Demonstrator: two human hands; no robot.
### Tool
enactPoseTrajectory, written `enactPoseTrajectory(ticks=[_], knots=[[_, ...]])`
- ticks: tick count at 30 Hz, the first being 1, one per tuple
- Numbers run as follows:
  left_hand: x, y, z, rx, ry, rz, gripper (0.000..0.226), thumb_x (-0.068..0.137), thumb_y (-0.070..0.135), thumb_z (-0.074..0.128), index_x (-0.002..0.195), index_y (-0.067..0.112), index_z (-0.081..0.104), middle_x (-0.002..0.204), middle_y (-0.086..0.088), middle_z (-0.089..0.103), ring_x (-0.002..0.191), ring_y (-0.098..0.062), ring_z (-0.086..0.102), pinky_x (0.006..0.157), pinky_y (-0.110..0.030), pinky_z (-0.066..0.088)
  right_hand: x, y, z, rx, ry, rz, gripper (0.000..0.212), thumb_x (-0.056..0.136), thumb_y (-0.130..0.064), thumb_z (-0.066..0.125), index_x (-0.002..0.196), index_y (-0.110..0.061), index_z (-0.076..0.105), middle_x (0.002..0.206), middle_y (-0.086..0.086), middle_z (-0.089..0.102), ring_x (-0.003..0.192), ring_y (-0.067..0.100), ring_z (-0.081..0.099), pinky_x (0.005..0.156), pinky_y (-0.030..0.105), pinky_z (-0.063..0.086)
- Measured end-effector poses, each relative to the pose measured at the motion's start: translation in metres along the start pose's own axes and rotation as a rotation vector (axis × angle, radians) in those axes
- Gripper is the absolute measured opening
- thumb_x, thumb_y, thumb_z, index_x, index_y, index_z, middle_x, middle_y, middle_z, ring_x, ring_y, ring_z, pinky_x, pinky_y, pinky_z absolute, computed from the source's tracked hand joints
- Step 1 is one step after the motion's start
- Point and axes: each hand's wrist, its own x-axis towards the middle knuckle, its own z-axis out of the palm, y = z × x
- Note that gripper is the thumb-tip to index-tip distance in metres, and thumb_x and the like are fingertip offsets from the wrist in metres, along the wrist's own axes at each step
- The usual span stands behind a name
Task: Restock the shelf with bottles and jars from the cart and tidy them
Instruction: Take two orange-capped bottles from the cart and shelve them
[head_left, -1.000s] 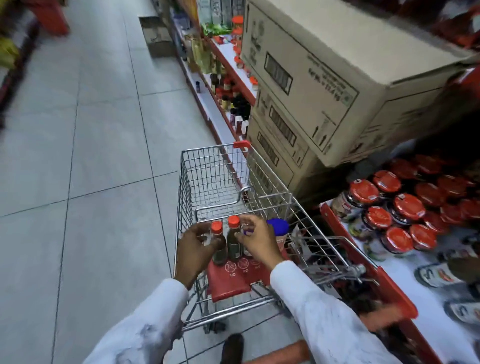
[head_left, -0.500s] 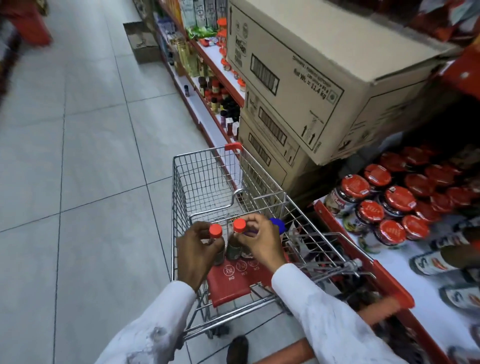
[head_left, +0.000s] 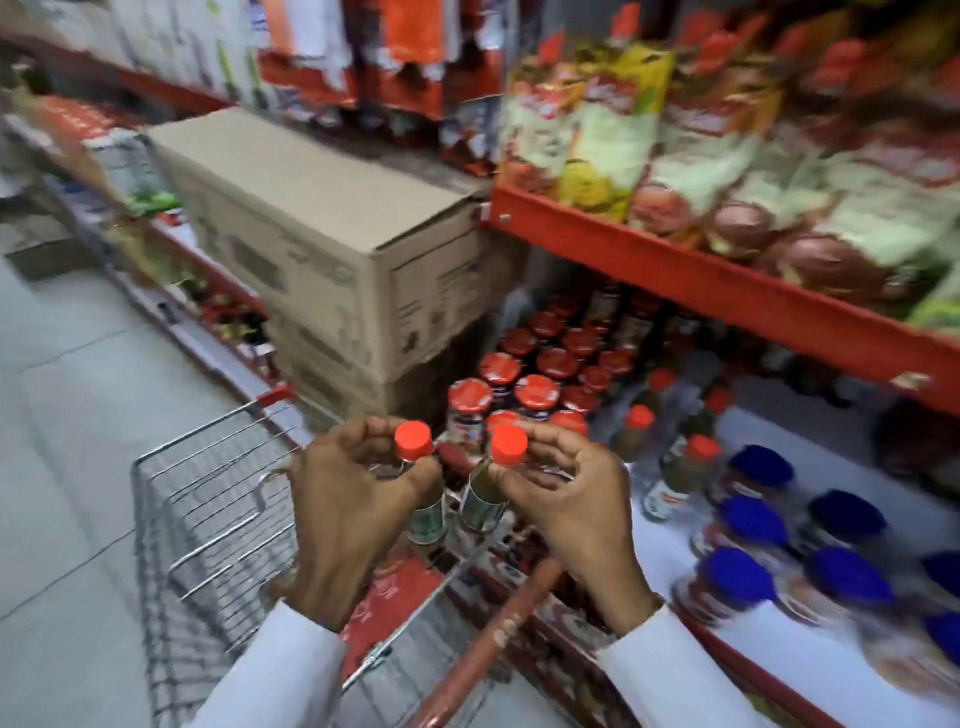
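long white sleeves (head_left: 280, 675), apparently plain, on both arms

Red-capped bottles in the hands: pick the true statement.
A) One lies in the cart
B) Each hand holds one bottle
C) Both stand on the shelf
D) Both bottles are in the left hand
B: the left hand grips one red-capped bottle and the right hand grips the other bottle, both lifted above the cart.

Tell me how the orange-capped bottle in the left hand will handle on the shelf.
The bottle looks tall and narrow, so probably tips easily. It seems to be glass, likely breakable. The left hand pinches it near the cap, so it may swing.
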Motion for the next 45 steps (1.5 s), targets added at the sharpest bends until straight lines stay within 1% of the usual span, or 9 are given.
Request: enactPoseTrajectory(ticks=[7,10,13,20,25,27,31,36,45], knots=[[-0.005,0.034,0.115,-0.166,-0.303,0.085,0.030,0.055,0.020,0.083,0.083,0.024,0.073,0.074,0.003,0.078,0.065,-0.010,0.071,0.073,-0.037,0.061,-0.014,0.003,-0.105,-0.163,0.345,-0.010,0.038,0.070,-0.009,0.085,0.104,-0.022,0.074,0.096,-0.009,0.078,0.087,0.000,0.073,0.078,0.022,0.060],[-0.007,0.033,0.156,-0.134,-0.390,0.100,0.029,0.054,0.017,0.080,0.081,0.024,0.071,0.074,0.006,0.077,0.070,-0.006,0.073,0.074,-0.032,0.060,-0.012,0.020,-0.128,-0.193,0.434,0.018,0.036,0.071,-0.004,0.082,0.101,-0.023,0.074,0.091,-0.012,0.076,0.083,-0.007,0.070,0.072,0.011,0.055],[-0.011,0.027,0.185,-0.080,-0.473,0.103,0.027,0.061,0.004,0.081,0.084,0.017,0.072,0.071,0.013,0.072,0.064,0.010,0.066,0.064,-0.008,0.050,-0.004,0.043,-0.139,-0.262,0.496,0.055,0.035,0.070,-0.002,0.081,0.100,-0.019,0.074,0.091,-0.008,0.077,0.083,-0.007,0.069,0.069,0.004,0.050],[-0.011,0.004,0.222,0.036,-0.567,0.061,0.028,0.065,0.007,0.081,0.089,0.018,0.072,0.076,0.010,0.072,0.075,0.000,0.069,0.075,-0.025,0.057,0.011,0.088,-0.143,-0.358,0.560,0.137,0.035,0.070,-0.004,0.081,0.100,-0.019,0.073,0.091,-0.007,0.077,0.085,0.000,0.070,0.077,0.016,0.057],[-0.008,-0.005,0.228,0.069,-0.558,0.073,0.027,0.068,0.009,0.081,0.094,0.016,0.073,0.078,0.008,0.073,0.075,-0.004,0.069,0.067,-0.007,0.051,0.014,0.101,-0.141,-0.400,0.551,0.185,0.034,0.072,-0.008,0.082,0.101,-0.020,0.071,0.093,-0.008,0.076,0.086,0.002,0.069,0.083,0.026,0.059],[-0.006,-0.005,0.227,0.092,-0.572,0.082,0.033,0.069,0.010,0.082,0.099,0.017,0.071,0.081,0.009,0.071,0.076,-0.004,0.067,0.065,-0.001,0.046,0.014,0.101,-0.139,-0.398,0.537,0.195,0.036,0.073,-0.007,0.082,0.104,-0.020,0.070,0.093,-0.006,0.075,0.085,0.000,0.068,0.082,0.027,0.060],[-0.005,-0.003,0.213,0.109,-0.639,0.093,0.054,0.069,0.016,0.087,0.118,0.014,0.065,0.099,0.007,0.068,0.093,-0.015,0.068,0.084,-0.025,0.056,0.009,0.091,-0.134,-0.428,0.491,0.212,0.049,0.072,-0.008,0.084,0.115,-0.021,0.065,0.105,0.000,0.074,0.092,0.010,0.069,0.087,0.036,0.060],[-0.003,-0.005,0.164,0.090,-0.574,0.094,0.050,0.073,0.009,0.081,0.119,0.018,0.065,0.106,0.007,0.071,0.093,-0.009,0.066,0.085,-0.021,0.054,-0.013,0.058,-0.115,-0.594,0.519,0.044,0.057,0.076,-0.018,0.082,0.127,-0.026,0.058,0.129,-0.005,0.061,0.117,0.013,0.056,0.095,0.018,0.042],[-0.003,-0.098,0.025,0.028,-0.185,-0.182,0.025,0.077,-0.007,0.072,0.089,0.015,0.075,0.076,0.013,0.074,0.062,0.008,0.065,0.065,-0.011,0.054,0.003,0.066,-0.013,-0.289,-0.092,0.084,0.036,0.078,-0.014,0.079,0.106,-0.034,0.067,0.103,-0.016,0.072,0.095,-0.002,0.067,0.083,0.015,0.055]])
